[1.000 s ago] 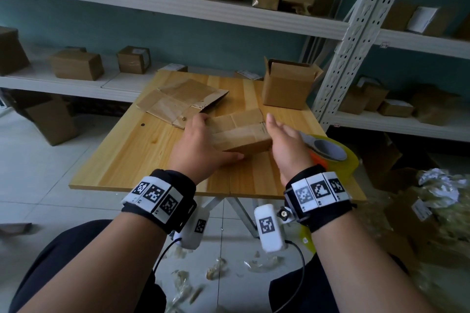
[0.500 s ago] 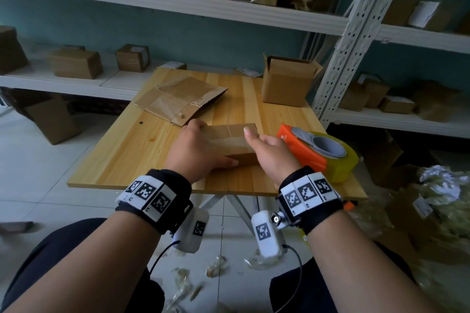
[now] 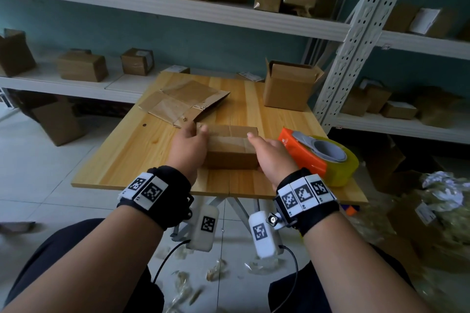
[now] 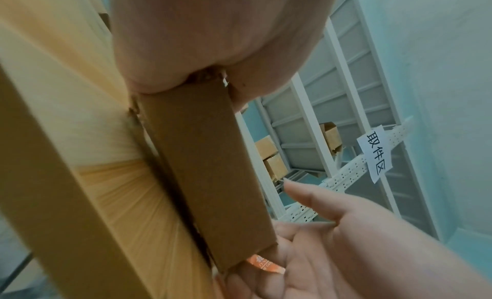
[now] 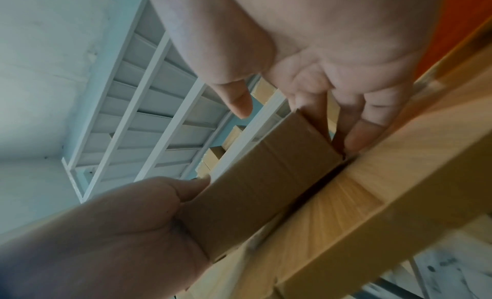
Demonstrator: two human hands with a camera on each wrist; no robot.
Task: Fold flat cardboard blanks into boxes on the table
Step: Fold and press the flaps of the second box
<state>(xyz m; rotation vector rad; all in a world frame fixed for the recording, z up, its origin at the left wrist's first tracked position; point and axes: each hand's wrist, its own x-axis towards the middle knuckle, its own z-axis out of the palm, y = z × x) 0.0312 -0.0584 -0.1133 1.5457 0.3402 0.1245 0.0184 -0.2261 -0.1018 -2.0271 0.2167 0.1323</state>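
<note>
A small brown cardboard box (image 3: 230, 145) lies on the wooden table (image 3: 142, 150) near its front edge, its top flaps folded down. My left hand (image 3: 189, 146) grips the box's left end, with a finger over the top edge. My right hand (image 3: 272, 157) presses against the right end with fairly straight fingers, its thumb raised clear of the cardboard. In the right wrist view the right hand's fingers (image 5: 359, 122) lie behind the end of the box (image 5: 266, 177). The left wrist view shows the box's near face (image 4: 202, 167) between both hands.
A pile of flat cardboard blanks (image 3: 183, 103) lies behind the box at the table's left. An open folded box (image 3: 288, 89) stands at the back right. An orange tape dispenser (image 3: 320, 155) with a yellowish roll sits just right of my right hand. Shelves with boxes surround the table.
Both hands drew the box nearer the table's front edge and its top flaps went down flat. My right hand shifted left onto the box end, uncovering the tape dispenser.
</note>
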